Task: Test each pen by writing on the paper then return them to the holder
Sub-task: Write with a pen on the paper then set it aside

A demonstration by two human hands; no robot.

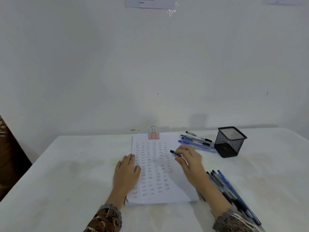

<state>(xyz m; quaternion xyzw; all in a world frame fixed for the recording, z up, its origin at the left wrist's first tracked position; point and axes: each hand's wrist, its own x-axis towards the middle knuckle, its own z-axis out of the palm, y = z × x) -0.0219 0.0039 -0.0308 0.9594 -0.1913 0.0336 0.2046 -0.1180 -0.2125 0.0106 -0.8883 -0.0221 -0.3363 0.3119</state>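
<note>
Right hand (189,158) pinches a dark pen (175,153) over the paper (157,195); left hand (127,169) lies flat, fingers together, on its left edge.
Square black mesh holder (229,142) stands right of the paper, blue far pens (197,142) between them. Near pens (234,195), dark and blue, lie beside the right forearm, blurred. Pink clip (153,133) holds the paper's top. White bench (66,173), faintly stained.

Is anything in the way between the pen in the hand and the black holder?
Only loose pens lying flat beside the holder; the right hand could likely lift its pen over them.
</note>
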